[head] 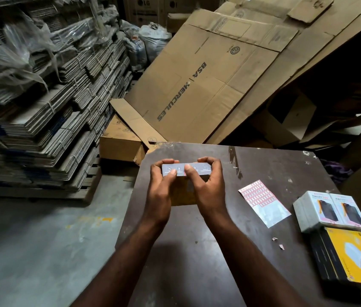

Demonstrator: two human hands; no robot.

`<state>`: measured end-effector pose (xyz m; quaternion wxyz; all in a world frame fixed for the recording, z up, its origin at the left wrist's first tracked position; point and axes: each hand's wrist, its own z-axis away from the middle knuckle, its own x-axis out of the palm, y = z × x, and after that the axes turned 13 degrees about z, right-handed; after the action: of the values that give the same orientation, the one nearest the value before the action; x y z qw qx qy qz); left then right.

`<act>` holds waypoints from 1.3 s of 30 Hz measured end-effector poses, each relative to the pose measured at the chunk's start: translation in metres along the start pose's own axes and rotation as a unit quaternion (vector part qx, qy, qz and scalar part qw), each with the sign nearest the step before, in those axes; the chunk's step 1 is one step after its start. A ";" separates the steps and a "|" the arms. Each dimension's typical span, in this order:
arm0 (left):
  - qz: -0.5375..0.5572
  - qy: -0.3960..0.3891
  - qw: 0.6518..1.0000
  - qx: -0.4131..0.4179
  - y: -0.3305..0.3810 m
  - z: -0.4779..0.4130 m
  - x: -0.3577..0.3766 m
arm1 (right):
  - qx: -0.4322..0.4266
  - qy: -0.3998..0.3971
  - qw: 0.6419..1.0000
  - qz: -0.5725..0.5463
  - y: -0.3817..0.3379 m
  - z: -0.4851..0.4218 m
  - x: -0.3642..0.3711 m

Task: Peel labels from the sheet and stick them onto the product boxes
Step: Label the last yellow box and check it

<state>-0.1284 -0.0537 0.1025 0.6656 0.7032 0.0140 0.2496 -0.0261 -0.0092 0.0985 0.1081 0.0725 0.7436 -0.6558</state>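
Box (185, 169) pinched between fingers (168, 161), thumbs on top

Flattened carton stacks (42, 118) rise left of the dark table (186, 262), printed cardboard (197, 85) behind.

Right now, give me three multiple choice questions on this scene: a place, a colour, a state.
1. The label sheet lies: A on the floor; B on the table, right of the held box; C on a chair.
2. The top of the nearest box is: A green; B yellow; C red.
3. The held box is: A gripped by left hand and right hand; B lying untouched; C in one hand.
Answers: B, it lies flat on the dark tabletop; B, its top face shows yellow; A, both hands' fingers curl round it.
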 end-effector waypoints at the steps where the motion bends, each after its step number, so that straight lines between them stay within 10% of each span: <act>1: -0.004 -0.002 1.000 -0.002 0.000 0.001 0.000 | 0.015 -0.001 1.000 -0.012 0.000 -0.001 0.000; 10: -0.052 0.060 0.995 0.058 0.002 -0.001 0.004 | 0.036 -0.086 0.993 -0.067 -0.010 0.002 -0.007; 26: -0.026 -0.105 0.994 0.024 0.011 -0.011 -0.023 | -0.047 -0.201 0.979 -0.011 -0.020 -0.012 -0.033; 33: -0.025 -0.163 0.985 -0.042 0.009 -0.020 -0.034 | 0.009 -0.149 0.987 -0.064 -0.015 -0.022 -0.035; 39: -0.072 -0.066 0.995 -0.036 -0.005 -0.024 -0.041 | 0.159 -0.021 0.963 -0.215 -0.006 -0.041 -0.040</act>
<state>-0.1713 -0.0451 0.0836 0.7063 0.6907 0.0113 0.1546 0.0080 0.0319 0.1192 -0.0322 -0.0866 0.6255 -0.7748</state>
